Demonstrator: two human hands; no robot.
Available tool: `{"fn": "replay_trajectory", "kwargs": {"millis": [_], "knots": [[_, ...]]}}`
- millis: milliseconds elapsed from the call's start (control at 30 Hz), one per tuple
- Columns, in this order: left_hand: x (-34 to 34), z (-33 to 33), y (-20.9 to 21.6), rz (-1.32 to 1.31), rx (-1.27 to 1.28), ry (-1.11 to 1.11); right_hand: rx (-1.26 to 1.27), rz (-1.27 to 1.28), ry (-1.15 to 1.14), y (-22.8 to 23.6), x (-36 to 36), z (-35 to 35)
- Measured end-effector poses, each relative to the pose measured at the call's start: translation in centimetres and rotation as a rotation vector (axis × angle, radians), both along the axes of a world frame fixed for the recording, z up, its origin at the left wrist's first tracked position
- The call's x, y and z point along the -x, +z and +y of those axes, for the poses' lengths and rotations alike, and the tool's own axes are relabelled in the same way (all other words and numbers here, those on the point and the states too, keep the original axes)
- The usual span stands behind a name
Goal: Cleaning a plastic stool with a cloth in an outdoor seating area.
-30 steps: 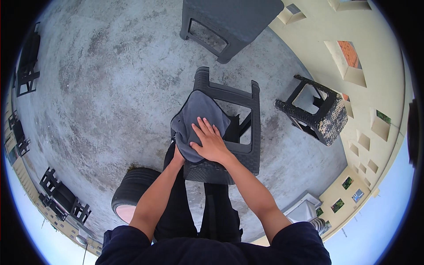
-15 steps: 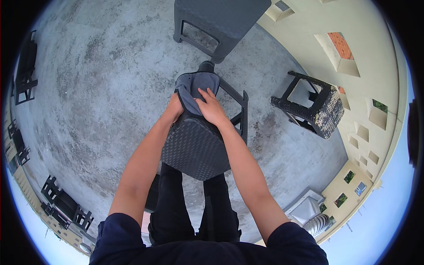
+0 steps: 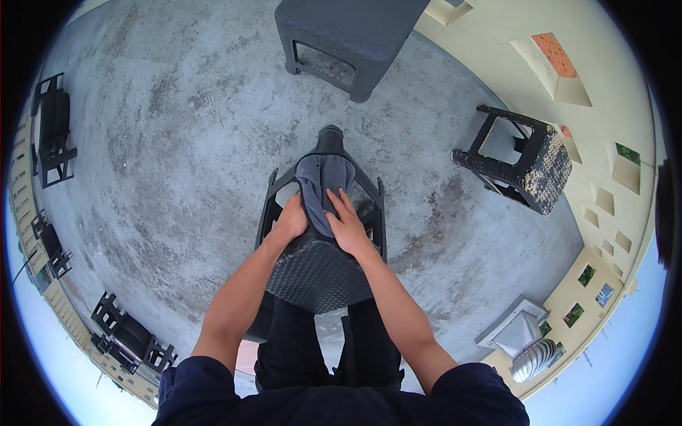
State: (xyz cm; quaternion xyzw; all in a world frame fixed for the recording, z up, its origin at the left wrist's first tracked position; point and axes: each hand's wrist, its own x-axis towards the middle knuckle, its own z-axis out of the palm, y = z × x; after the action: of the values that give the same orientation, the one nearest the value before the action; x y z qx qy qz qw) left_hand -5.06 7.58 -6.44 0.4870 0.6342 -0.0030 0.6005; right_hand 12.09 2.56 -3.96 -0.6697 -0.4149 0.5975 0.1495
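A black plastic stool point(image 3: 316, 277) with a woven-pattern seat is in front of my legs, its seat toward me and its legs pointing away. Grey cloth point(image 3: 331, 174) with a dark edge lies over the stool's far side, creased and partly folded. At the cloth's left edge is my left hand point(image 3: 292, 217), closed on it, with its fingertips hidden. My right hand point(image 3: 347, 226) rests on the cloth with its fingers stretched out and apart.
Beyond it stands a larger dark grey stool point(image 3: 348, 35). To the right, a worn black stool point(image 3: 522, 156) lies tipped near a cream wall point(image 3: 529, 64) with square openings. Black furniture point(image 3: 55, 128) lines the left side. A metal duct point(image 3: 529, 348) shows at lower right.
The stool, the cloth and both hands now appear lower in the view, and the stool has turned slightly, showing its left leg. My hands stay on the cloth.
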Motion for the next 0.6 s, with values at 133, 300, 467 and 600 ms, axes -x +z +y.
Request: {"fn": "replay_trajectory", "kwargs": {"millis": [133, 300, 467, 600], "knots": [[-1.1, -4.0, 2.8, -0.038, -0.034, -0.031, -0.051, -0.101, 0.055, 4.0, -1.1, -2.6], [-1.3, -6.4, 2.3, -0.263, -0.115, 0.06, -0.061, -0.235, 0.023, 7.2, -0.2, -4.4], [-1.3, -7.0, 1.1, -0.386, -0.127, 0.062, -0.054, -0.325, 0.081, 7.1, 0.0, -5.5], [2.0, -11.6, -2.2, -0.513, -0.134, 0.178, -0.16, -0.316, 0.23, 7.7, 1.3, -7.2]]}}
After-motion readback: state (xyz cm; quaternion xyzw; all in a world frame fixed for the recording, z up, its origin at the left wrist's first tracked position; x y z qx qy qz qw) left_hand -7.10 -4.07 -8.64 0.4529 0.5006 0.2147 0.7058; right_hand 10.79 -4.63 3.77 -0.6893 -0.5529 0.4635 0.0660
